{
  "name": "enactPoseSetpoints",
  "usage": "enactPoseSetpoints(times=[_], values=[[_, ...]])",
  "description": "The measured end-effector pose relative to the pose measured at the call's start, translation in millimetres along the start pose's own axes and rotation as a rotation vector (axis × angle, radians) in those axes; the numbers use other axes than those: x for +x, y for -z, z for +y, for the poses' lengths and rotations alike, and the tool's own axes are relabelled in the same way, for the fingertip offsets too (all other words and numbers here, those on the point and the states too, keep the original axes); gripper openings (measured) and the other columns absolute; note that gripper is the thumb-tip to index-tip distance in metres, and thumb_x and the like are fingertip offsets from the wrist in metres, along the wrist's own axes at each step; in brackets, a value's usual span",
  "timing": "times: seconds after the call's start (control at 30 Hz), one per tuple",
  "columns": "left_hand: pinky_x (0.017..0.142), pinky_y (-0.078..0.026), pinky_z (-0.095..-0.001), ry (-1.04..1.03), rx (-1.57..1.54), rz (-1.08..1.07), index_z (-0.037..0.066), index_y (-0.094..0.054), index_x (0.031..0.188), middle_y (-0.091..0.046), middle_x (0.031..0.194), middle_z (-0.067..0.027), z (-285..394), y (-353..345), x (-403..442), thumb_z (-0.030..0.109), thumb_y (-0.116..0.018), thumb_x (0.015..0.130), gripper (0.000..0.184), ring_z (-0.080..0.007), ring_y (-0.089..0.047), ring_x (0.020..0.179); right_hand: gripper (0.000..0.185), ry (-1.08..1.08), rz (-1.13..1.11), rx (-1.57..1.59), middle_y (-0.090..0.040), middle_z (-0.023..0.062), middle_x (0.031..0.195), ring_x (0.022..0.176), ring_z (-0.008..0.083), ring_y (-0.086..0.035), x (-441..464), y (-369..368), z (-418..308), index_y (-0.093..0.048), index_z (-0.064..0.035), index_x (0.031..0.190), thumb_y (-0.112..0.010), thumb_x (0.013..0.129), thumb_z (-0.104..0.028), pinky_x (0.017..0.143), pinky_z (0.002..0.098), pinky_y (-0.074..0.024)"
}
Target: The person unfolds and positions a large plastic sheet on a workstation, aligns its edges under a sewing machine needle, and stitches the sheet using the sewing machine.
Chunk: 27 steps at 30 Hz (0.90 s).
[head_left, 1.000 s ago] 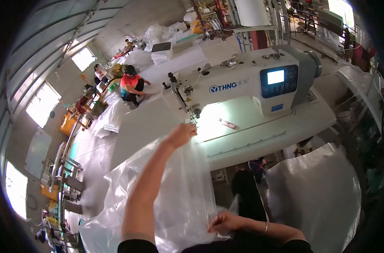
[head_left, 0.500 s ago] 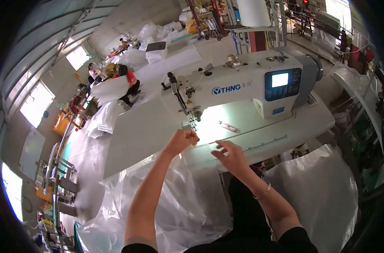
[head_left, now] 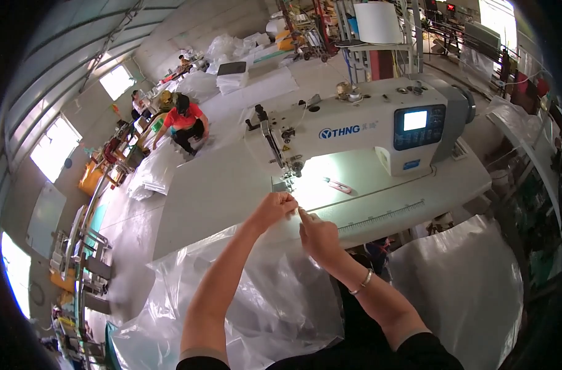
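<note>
Clear plastic sheeting [head_left: 256,302] hangs over the front edge of the sewing machine's white table [head_left: 213,197] and down across the lap. My left hand [head_left: 276,209] is closed in a pinch at the sheet's upper edge, just in front of the needle area of the sewing machine [head_left: 355,126]. Close beside it on the right, my right hand [head_left: 318,234] is closed too, thumb and forefinger together at the same edge. The fingers hide most of the edge. A pink-handled small tool [head_left: 338,185] lies under the machine's arm, in the bright lamp light.
A large translucent sheet [head_left: 459,290] hangs at the lower right. Beyond the table, a co-worker in a red shirt [head_left: 185,123] squats beside plastic piles [head_left: 151,169]. A white thread cone [head_left: 377,23] stands on a rack behind the machine.
My right hand has risen from low on the sheet to beside my left hand, and its fingers have closed. The sheet's edge has dropped lower. The co-worker no longer holds up a pale sheet.
</note>
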<state>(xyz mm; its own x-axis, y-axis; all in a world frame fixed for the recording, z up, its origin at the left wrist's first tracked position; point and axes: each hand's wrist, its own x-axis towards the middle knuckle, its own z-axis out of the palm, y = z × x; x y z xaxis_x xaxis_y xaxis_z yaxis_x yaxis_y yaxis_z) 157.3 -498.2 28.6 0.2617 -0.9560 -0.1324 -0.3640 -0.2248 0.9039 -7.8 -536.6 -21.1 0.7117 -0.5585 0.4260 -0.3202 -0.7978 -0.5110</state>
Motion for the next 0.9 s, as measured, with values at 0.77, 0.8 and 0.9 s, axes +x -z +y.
enactPoseSetpoints(times=[0.77, 0.8, 0.9], values=[[0.044, -0.039, -0.0231, 0.088, 0.123, 0.124, 0.002, -0.062, 0.071, -0.055, 0.057, -0.0001, -23, 8, 19, 0.022, -0.063, 0.083, 0.023, -0.0067, -0.047, 0.048, 0.038, 0.025, -0.004, -0.119, -0.063, 0.0112, 0.07, 0.057, 0.0259, -0.061, 26, -25, 13, -0.056, -0.0018, 0.115, -0.051, 0.078, -0.011, 0.05, 0.0374, -0.0477], [0.044, -0.039, -0.0231, 0.086, 0.125, 0.125, 0.002, -0.062, 0.071, -0.055, 0.057, -0.0001, -26, 7, 21, 0.022, -0.063, 0.083, 0.023, -0.0067, -0.047, 0.048, 0.038, 0.026, -0.002, -0.119, -0.063, 0.0112, 0.07, 0.057, 0.0259, -0.061, 27, -27, 12, -0.056, -0.0018, 0.115, -0.051, 0.078, -0.011, 0.05, 0.0374, -0.0477], [0.044, -0.038, -0.0245, 0.107, 0.007, 0.162, 0.003, -0.061, 0.068, -0.053, 0.055, 0.0001, -29, 3, 24, 0.023, -0.063, 0.083, 0.025, -0.0066, -0.047, 0.048, 0.037, 0.002, -0.086, -0.194, -0.063, 0.0108, 0.072, 0.057, 0.0254, -0.062, 28, -27, 9, -0.057, -0.0024, 0.114, -0.049, 0.079, -0.011, 0.051, 0.0371, -0.0481]])
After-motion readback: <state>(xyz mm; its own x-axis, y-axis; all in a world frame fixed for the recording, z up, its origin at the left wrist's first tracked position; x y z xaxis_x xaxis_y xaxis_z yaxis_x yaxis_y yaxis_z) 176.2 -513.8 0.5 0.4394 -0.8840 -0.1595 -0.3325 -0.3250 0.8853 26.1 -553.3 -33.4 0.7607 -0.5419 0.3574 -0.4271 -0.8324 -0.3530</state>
